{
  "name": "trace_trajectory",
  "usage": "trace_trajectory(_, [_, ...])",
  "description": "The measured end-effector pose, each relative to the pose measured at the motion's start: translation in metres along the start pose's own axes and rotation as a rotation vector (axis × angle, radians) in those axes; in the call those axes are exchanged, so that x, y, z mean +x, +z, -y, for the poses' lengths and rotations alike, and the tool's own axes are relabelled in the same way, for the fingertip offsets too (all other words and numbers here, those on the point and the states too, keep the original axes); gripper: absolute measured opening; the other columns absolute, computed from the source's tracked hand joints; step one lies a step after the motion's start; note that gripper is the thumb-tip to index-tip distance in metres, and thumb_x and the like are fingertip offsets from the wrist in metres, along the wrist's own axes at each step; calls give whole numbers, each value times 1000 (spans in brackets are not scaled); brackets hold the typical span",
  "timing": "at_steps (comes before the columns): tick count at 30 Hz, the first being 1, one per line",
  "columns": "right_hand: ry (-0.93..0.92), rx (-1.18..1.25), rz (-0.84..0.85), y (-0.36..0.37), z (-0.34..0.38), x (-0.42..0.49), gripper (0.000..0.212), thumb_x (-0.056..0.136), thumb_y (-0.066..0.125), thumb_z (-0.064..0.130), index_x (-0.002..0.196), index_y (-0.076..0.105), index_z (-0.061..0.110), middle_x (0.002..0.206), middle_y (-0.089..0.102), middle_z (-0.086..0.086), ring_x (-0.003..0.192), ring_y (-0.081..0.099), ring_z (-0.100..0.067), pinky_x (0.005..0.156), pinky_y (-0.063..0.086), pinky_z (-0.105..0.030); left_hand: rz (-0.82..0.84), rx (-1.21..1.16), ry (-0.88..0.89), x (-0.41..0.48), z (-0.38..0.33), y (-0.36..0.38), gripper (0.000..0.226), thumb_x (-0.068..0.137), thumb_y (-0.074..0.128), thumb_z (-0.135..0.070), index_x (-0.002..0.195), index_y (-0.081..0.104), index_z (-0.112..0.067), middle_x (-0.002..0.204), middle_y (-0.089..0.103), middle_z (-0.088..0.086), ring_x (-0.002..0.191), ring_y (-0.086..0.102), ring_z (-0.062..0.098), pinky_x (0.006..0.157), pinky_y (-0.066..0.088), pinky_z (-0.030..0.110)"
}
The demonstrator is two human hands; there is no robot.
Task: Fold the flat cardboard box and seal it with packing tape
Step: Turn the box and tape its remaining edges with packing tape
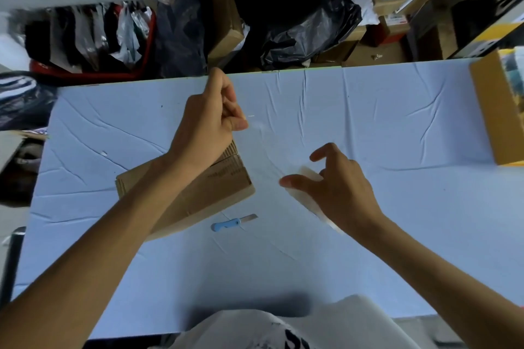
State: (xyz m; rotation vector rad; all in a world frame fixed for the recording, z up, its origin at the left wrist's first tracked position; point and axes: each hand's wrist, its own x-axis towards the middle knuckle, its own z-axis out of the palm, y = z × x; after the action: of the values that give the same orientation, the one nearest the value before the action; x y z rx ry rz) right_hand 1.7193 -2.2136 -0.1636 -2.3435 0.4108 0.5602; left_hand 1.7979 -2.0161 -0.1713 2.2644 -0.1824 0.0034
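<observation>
- You're pinching the free end of a strip of clear tape (265, 140) between thumb and curled fingers of your left hand (208, 122), lifted above the table (397, 207), so the sticky film is staying off the cloth.
- Your right hand (337, 190) is wrapping over the tape roll (307, 174), thumb out along its side and index finger raised. This looks like a loose hold that is letting the roll turn as the strip is paying out.
- The cardboard box (198, 195) is lying flat on the table, partly under your left forearm and well short of the strip, so folding looks not yet done.
- The blue knife (234, 222) is waiting just beside the box's near edge, within easy reach for cutting the strip.
</observation>
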Motion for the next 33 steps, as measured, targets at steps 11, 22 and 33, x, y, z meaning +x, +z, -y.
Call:
trace_trajectory(11, [-138,253,141,14,-6,-26,47,82,71,30,112,35,26,80,66,9,64,60,-4,45,41,-8,167,-177,-245,10,30,-25,52,72,77,1,106,43,-19,73,69,-3,70,68,11,78,55,30])
trace_trajectory(22, [167,352,176,30,-4,-30,51,77,69,53,106,39,24,82,65,1,65,60,-8,48,41,-18,250,-127,-179,27,31,-33,52,71,78,-3,109,45,-15,78,69,-1,71,68,9,74,55,23])
trace_trajectory(33, [267,391,211,42,8,-29,56,74,70,57,109,41,26,95,63,1,76,61,-11,53,39,-22,455,17,-258,43,37,-39,54,74,78,-11,117,45,-17,85,69,0,82,68,12,79,50,28])
